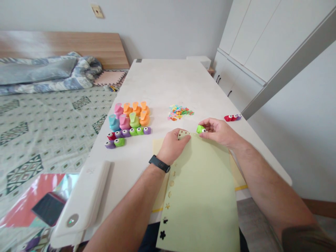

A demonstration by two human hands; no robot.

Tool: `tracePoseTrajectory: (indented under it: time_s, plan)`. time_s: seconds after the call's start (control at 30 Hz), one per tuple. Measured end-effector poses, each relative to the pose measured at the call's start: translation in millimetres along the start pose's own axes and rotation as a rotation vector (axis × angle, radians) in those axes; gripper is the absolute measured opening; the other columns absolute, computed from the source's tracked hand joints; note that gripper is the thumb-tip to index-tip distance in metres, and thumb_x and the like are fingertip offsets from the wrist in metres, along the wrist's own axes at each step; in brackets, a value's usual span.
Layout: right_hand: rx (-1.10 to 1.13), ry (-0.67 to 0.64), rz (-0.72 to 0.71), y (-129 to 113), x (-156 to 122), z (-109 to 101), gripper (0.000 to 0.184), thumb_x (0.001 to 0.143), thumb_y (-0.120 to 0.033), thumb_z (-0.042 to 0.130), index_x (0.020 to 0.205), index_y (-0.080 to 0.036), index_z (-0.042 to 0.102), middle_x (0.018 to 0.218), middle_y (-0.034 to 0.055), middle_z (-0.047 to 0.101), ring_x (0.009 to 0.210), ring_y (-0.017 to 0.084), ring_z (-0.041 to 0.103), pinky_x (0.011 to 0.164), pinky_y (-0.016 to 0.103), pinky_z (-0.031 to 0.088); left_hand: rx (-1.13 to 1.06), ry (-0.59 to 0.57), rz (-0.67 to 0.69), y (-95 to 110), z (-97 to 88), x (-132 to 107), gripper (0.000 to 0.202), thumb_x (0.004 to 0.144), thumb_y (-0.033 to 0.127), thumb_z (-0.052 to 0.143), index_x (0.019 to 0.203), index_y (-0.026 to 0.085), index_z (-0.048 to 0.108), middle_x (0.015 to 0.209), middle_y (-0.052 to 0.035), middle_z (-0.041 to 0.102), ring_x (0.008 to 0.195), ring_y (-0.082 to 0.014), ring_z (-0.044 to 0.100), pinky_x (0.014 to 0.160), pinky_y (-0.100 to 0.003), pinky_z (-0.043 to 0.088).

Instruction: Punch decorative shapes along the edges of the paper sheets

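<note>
A pale green sheet of paper (202,189) lies toward me over the table's near edge, with punched shapes down its left side and small ones at its far left corner. My left hand (174,143) is closed on that far corner, thumb on top. Between the thumb and fingers of my right hand (217,131) is a small green craft punch (201,129), at the sheet's far edge. Whether the paper sits inside the punch's slot I cannot tell. Beyond the hands lies a pile of colourful paper cutouts (180,112).
Large craft punches (134,120) and small ones (126,133) stand in rows at left. A few more small punches (232,117) are at the right edge. A white laminator-like machine (86,196) lies near left. Yellowish paper (159,199) is under the green sheet.
</note>
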State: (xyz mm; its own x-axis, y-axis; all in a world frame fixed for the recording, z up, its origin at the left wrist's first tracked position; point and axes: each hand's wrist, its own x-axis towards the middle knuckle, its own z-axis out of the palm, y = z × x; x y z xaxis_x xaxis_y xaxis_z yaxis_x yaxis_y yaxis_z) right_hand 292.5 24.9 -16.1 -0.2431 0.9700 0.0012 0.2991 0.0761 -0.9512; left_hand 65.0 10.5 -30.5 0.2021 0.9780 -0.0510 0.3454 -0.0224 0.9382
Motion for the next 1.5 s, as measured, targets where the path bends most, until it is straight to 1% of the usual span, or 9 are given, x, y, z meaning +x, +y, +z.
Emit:
tracePoseTrajectory:
  time_s: [0.23,0.4,0.5,0.77,1.0,1.23,1.5]
  plan:
    - [-0.012,0.021,-0.003,3.9,1.5,-0.4,0.045,0.070,-0.030,0.085,0.109,-0.020,0.064,0.099,0.0063,0.072,0.087,0.019,0.068,0.085,0.038,0.056,-0.015,0.001,0.018,-0.1,0.1,0.0,0.027,0.084,0.040,0.065,0.096,0.017,0.072,0.082,-0.0041,0.071,0.066,-0.0140,0.061,0.057,-0.023,0.044]
    - [0.006,0.019,-0.028,4.3,1.7,-0.5,0.041,0.070,-0.027,0.085,0.102,-0.022,0.060,0.094,0.0020,0.069,0.081,0.017,0.067,0.078,0.033,0.055,-0.033,0.001,0.001,0.3,0.3,-0.1,0.027,0.083,0.040,0.066,0.097,0.017,0.072,0.080,-0.0031,0.071,0.065,-0.0137,0.060,0.058,-0.023,0.044]
    - [-0.006,0.012,-0.039,4.6,1.7,-0.5,0.039,0.070,-0.027,0.084,0.100,-0.022,0.059,0.091,0.0009,0.067,0.079,0.015,0.066,0.075,0.032,0.055,-0.044,0.004,-0.008,1.4,0.3,-0.4,0.027,0.082,0.040,0.067,0.097,0.017,0.072,0.078,-0.0022,0.070,0.063,-0.0130,0.059,0.058,-0.022,0.044]
    - [0.003,0.017,-0.004,3.1,0.4,-0.1,0.044,0.067,-0.034,0.087,0.098,-0.021,0.058,0.089,0.0016,0.068,0.077,0.016,0.066,0.073,0.033,0.055,-0.061,0.007,-0.009,4.9,-0.9,-2.2,0.027,0.082,0.040,0.068,0.096,0.017,0.072,0.078,-0.0022,0.070,0.062,-0.0128,0.058,0.058,-0.022,0.044]
    - [-0.006,0.012,-0.007,0.7,-0.3,-0.9,0.044,0.066,-0.035,0.087,0.096,-0.021,0.058,0.086,0.0011,0.068,0.074,0.016,0.065,0.070,0.032,0.054,-0.066,-0.002,-0.010,1.8,-0.2,-1.4,0.027,0.082,0.039,0.068,0.097,0.017,0.072,0.076,-0.0018,0.069,0.061,-0.0127,0.058,0.057,-0.022,0.043]
    - [0.050,0.004,-0.013,-4.3,-2.5,-0.6,0.041,0.068,-0.031,0.086,0.095,-0.021,0.057,0.089,0.0006,0.067,0.077,0.015,0.065,0.073,0.032,0.053,-0.055,-0.003,-0.013,0.0,0.2,-0.4,0.025,0.082,0.040,0.067,0.093,0.017,0.070,0.075,-0.0015,0.068,0.061,-0.0123,0.058,0.053,-0.021,0.040]
    - [0.050,0.009,-0.005,-4.2,-2.7,-0.8,0.041,0.067,-0.034,0.087,0.094,-0.022,0.058,0.090,0.0016,0.068,0.079,0.016,0.066,0.075,0.033,0.055,-0.093,-0.002,-0.028,1.5,-0.3,-1.1,0.025,0.080,0.039,0.069,0.094,0.017,0.071,0.077,-0.0022,0.070,0.062,-0.0129,0.059,0.055,-0.022,0.042]
